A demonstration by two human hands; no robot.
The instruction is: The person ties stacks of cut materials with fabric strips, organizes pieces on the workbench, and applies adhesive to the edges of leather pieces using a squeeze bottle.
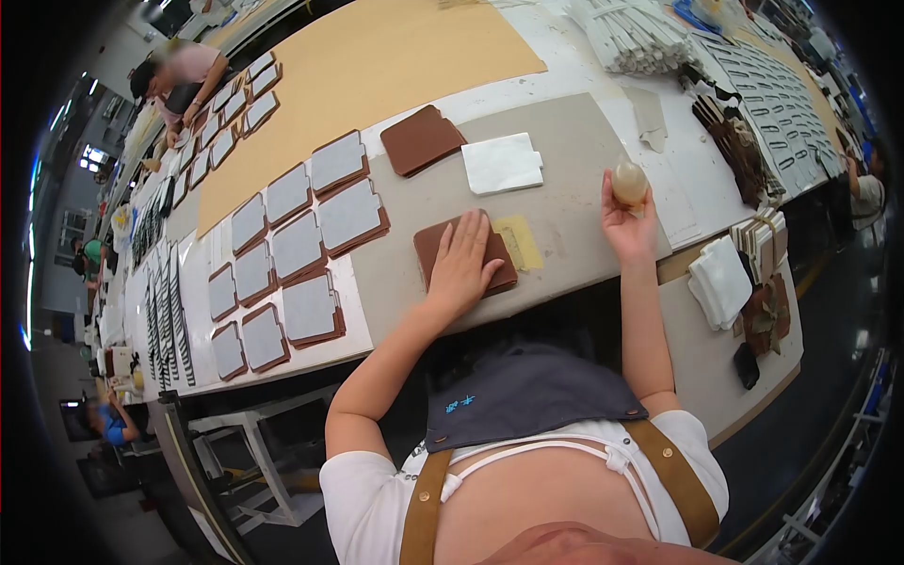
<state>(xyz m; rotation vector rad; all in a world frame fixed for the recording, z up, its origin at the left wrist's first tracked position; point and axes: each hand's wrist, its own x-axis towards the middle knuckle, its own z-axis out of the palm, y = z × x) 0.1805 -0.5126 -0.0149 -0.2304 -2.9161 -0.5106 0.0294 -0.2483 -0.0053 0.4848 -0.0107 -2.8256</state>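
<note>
My left hand [459, 259] lies flat, fingers stretched out, on a brown leather panel [428, 243] near the table's front edge. A yellow sheet [520, 243] shows just right of that panel. Off to the right, my right hand [629, 224] holds a translucent, rounded bottle-like thing [629, 182] upright above the grey board [574, 221]; its exact kind is unclear. Beyond my left hand are another brown panel [421, 141] and a white notched sheet [503, 163].
Rows of brown panels topped with grey notched sheets [297, 243] lie to the left. A white stack [720, 282] and dark scraps sit on a lower board at right. Bundled white strips [626, 38] lie at the back. Another person [193, 71] works at the far left.
</note>
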